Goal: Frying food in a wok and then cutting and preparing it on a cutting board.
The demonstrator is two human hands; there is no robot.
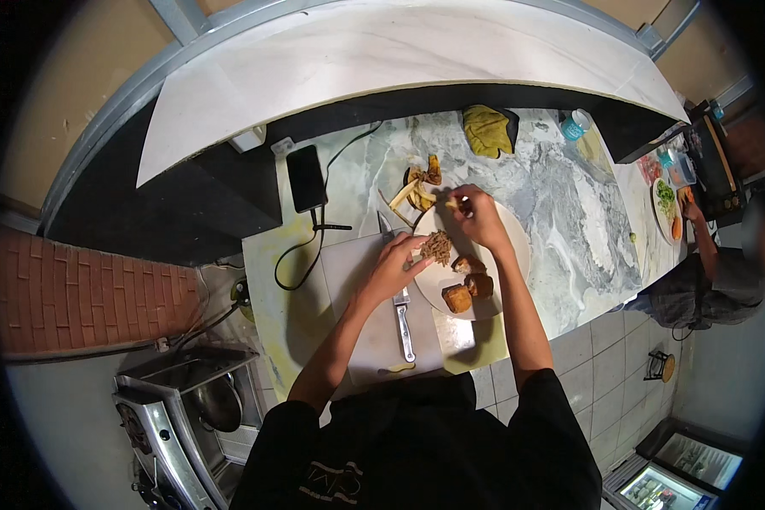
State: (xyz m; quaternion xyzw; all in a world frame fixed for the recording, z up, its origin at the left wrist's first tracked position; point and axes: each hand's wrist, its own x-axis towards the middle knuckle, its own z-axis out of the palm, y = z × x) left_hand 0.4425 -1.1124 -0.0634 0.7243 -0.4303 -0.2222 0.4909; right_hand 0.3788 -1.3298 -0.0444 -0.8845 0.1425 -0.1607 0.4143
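A round white plate (517,239) lies before me, partly beside a white cutting board (363,347). My left hand (395,264) is at the plate's left edge, its fingers around a small heap of shredded brown food (437,247). Over the plate's upper part, my right hand (475,213) pinches a small yellowish piece of food (454,203). Several browned chunks of food (457,298) rest on the plate's lower half. A kitchen knife (404,325) lies on the board, its blade partly hidden under my left hand. Banana peels (414,191), browned in places, lie beyond the plate.
A phone (306,178) with a black cable lies at the left. A yellow-green cloth (486,131) and a blue-labelled container (575,125) stand towards the back, below a raised marble-look shelf (421,51). At the far right, another person (707,280) reaches towards an oval plate of vegetables (665,210).
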